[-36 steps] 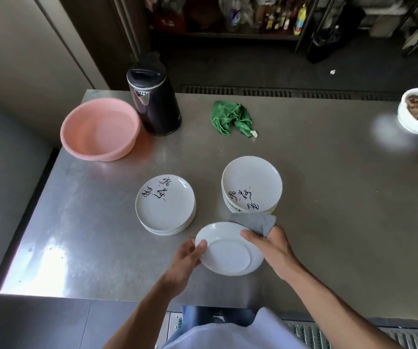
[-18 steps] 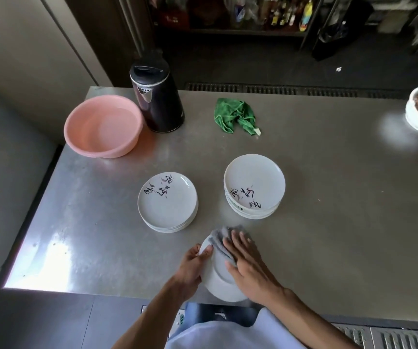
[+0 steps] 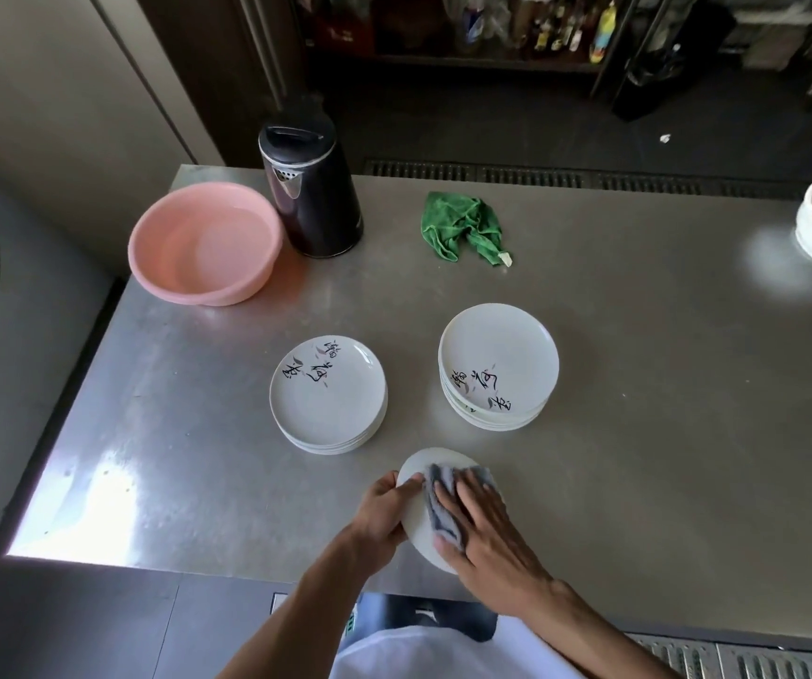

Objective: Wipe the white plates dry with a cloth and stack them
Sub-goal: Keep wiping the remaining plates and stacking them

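Now the plate [image 3: 417, 537] sits tilted between my hands, over the tabletop [image 3: 639, 433]. My left hand [image 3: 384, 517] grips its rim. My right hand [image 3: 487, 536], fingers straight, presses the cloth [image 3: 443, 507] onto it. Beyond the plate, the left stack [image 3: 328, 394] lies nearer my left hand.

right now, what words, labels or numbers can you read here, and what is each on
Nothing is clear enough to quote.
On the top plate of the left stack: black brush characters, too blurred to read.
On the top plate of the right stack: the same kind, unreadable.
On the bottles on the back shelf: labels too small.
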A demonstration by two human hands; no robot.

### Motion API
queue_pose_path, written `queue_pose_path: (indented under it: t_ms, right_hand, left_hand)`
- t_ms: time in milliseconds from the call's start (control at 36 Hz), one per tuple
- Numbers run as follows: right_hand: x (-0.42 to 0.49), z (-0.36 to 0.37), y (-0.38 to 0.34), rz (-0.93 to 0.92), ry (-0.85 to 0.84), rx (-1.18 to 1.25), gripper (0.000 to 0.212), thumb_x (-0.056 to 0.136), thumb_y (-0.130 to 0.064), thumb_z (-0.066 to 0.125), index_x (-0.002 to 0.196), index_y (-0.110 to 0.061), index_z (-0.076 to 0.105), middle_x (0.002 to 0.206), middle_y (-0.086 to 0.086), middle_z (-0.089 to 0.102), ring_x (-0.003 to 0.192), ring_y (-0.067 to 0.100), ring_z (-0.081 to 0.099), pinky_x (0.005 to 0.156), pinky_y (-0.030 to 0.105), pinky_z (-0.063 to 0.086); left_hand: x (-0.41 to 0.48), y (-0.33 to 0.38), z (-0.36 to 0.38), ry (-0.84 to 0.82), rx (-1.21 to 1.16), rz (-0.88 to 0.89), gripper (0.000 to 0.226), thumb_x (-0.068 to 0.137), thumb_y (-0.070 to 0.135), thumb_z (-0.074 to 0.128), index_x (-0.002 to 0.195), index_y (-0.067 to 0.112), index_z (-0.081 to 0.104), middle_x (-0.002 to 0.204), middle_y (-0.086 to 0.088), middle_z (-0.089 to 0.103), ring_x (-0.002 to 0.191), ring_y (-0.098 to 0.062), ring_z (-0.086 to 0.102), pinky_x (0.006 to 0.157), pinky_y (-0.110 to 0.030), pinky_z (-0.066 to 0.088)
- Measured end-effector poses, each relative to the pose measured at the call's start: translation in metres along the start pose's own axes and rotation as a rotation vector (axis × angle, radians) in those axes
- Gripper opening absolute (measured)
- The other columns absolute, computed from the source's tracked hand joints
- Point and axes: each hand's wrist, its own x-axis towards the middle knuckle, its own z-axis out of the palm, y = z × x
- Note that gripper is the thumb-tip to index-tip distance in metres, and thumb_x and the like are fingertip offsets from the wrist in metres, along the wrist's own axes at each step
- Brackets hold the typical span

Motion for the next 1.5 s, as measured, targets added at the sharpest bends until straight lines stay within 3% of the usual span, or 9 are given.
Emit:
queue_pose_path:
  t_ms: [222,333,444,667,833,1028,1167,1306,1500]
  right_hand:
    - [0.004,0.002,0.004,-0.074,-0.036,0.079,0.063,0.103,-0.057,0.008,0.158,-0.028,0.001,0.165,-0.011,-0.009,0.153,0.009,-0.011,0.123,0.03,-0.008]
    - [0.008,0.003,0.018,0.147,-0.049,0.078,0.059,0.107,-0.044,0.016,0.159,-0.021,0.002,0.164,-0.005,-0.011,0.154,0.017,-0.01,0.123,0.03,-0.01]
    - [0.02,-0.003,0.002,0.161,-0.029,0.03,0.073,0.097,-0.04,-0.019,0.159,-0.011,0.006,0.164,0.014,0.0,0.153,0.035,0.002,0.125,0.046,0.0]
    - [-0.002,-0.003,0.008,-0.122,-0.056,0.116,0.06,0.106,-0.05,0.017,0.159,-0.023,0.011,0.167,-0.006,0.001,0.154,0.009,-0.003,0.124,0.028,-0.002]
    - [0.031,-0.009,0.002,0.137,-0.031,0.098,0.065,0.105,-0.036,0.002,0.154,-0.004,0.03,0.161,0.025,0.017,0.149,0.042,0.02,0.124,0.042,0.003]
    - [0.051,-0.011,-0.015,-0.028,0.046,0.136,0.062,0.103,-0.053,0.006,0.158,-0.026,0.012,0.165,-0.008,0.004,0.154,0.013,-0.003,0.124,0.032,-0.006]
    - [0.052,-0.013,0.005,0.342,0.08,0.327,0.057,0.108,-0.04,0.025,0.159,-0.022,0.01,0.167,0.001,0.008,0.154,0.015,0.006,0.124,0.03,0.002]
    - [0.045,-0.011,-0.007,-0.109,0.127,0.143,0.055,0.107,-0.042,0.027,0.157,-0.02,0.021,0.166,-0.001,0.011,0.154,0.019,0.002,0.125,0.037,0.001]
    - [0.054,-0.02,0.008,0.495,0.078,0.422,0.055,0.108,-0.04,0.023,0.16,-0.023,0.013,0.168,-0.002,0.006,0.154,0.011,0.003,0.124,0.029,0.0]
  left_hand:
    - [0.003,0.005,-0.008,0.003,-0.006,-0.003,0.016,0.103,0.02,0.059,0.11,0.005,0.06,0.108,-0.027,0.071,0.094,-0.037,0.068,0.094,-0.053,0.055]
    - [0.003,0.006,-0.009,0.016,0.002,-0.013,0.019,0.102,0.021,0.062,0.115,0.008,0.057,0.109,-0.023,0.068,0.096,-0.033,0.066,0.084,-0.046,0.059]
    - [0.003,0.004,-0.003,-0.019,0.034,-0.013,0.019,0.102,0.022,0.062,0.115,0.008,0.058,0.108,-0.02,0.07,0.095,-0.033,0.068,0.088,-0.05,0.059]
    - [0.004,0.008,-0.011,0.01,0.021,0.003,0.023,0.102,0.026,0.062,0.117,0.008,0.058,0.113,-0.026,0.072,0.099,-0.037,0.07,0.085,-0.048,0.061]
    - [0.001,0.005,-0.01,-0.024,0.028,0.031,0.029,0.101,0.025,0.063,0.126,0.012,0.061,0.119,-0.022,0.07,0.099,-0.031,0.067,0.087,-0.046,0.058]
    - [-0.01,0.005,-0.006,-0.136,0.156,0.101,0.028,0.096,0.016,0.069,0.124,0.01,0.068,0.119,-0.021,0.072,0.098,-0.03,0.071,0.08,-0.043,0.06]
    - [-0.012,0.004,-0.014,-0.087,0.135,0.103,0.049,0.08,0.038,0.076,0.124,0.02,0.067,0.117,-0.014,0.071,0.1,-0.026,0.067,0.075,-0.039,0.058]
    - [-0.01,0.008,-0.01,-0.144,0.2,0.148,0.036,0.09,0.032,0.073,0.122,0.017,0.069,0.114,-0.014,0.075,0.098,-0.029,0.072,0.078,-0.043,0.061]
    - [-0.008,0.002,-0.015,-0.087,-0.004,0.111,0.048,0.07,0.015,0.067,0.117,0.009,0.058,0.109,-0.02,0.067,0.095,-0.034,0.066,0.079,-0.051,0.057]
